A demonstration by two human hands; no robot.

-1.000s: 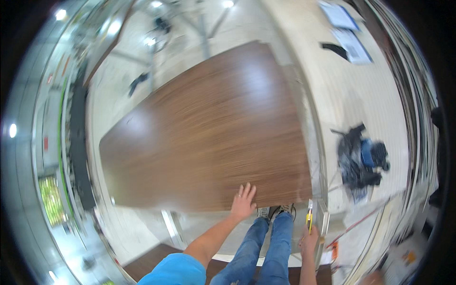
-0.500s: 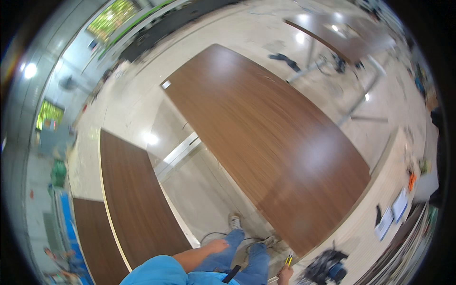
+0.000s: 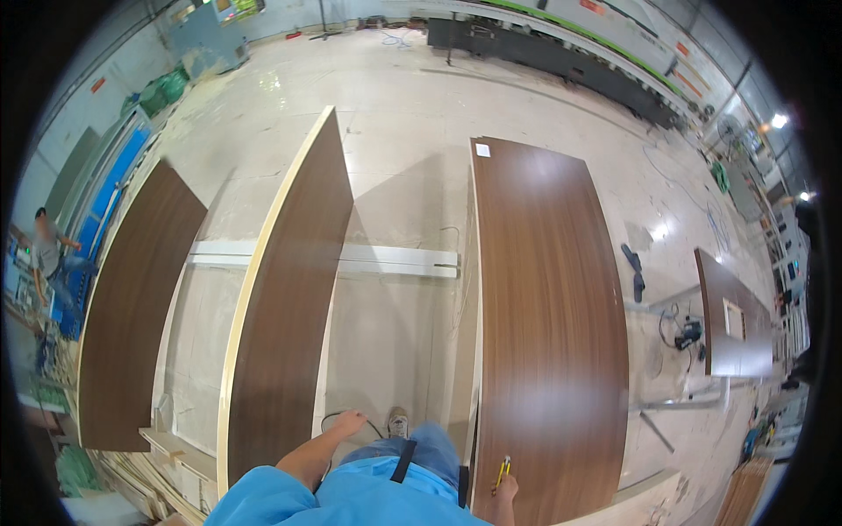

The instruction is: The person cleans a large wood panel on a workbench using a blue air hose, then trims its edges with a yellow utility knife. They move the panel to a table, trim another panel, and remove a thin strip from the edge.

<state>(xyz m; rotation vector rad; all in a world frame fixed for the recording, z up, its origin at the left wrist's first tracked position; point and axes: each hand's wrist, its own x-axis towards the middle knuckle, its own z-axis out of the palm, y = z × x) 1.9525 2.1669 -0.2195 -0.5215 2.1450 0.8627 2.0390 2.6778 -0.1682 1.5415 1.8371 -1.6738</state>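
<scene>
In my right hand (image 3: 506, 487) is a slim yellow-and-black tool (image 3: 503, 471), too small to name exactly, its tip sticking up past the fingers. That hand is over the near end of a long brown wood-grain panel (image 3: 548, 289) lying flat to my right. My left hand (image 3: 351, 423) hangs in front of my legs with fingers curled and nothing visible in them. It is nearest to the lower end of a second brown panel (image 3: 294, 298), which stands tilted on my left and shows a pale edge. A dark cable loops on the floor below this hand.
Another brown panel (image 3: 140, 307) stands farther left. White rails (image 3: 395, 260) run across the floor between the panels. At right, a panel with a cutout (image 3: 732, 320) is beside a corded tool (image 3: 688, 331). A person (image 3: 53, 254) is far left; a long machine (image 3: 561, 66) stands behind.
My view has turned left, so the long panel now runs straight ahead at right. The right hand, still holding the yellow tool, has come over the panel's near end.
</scene>
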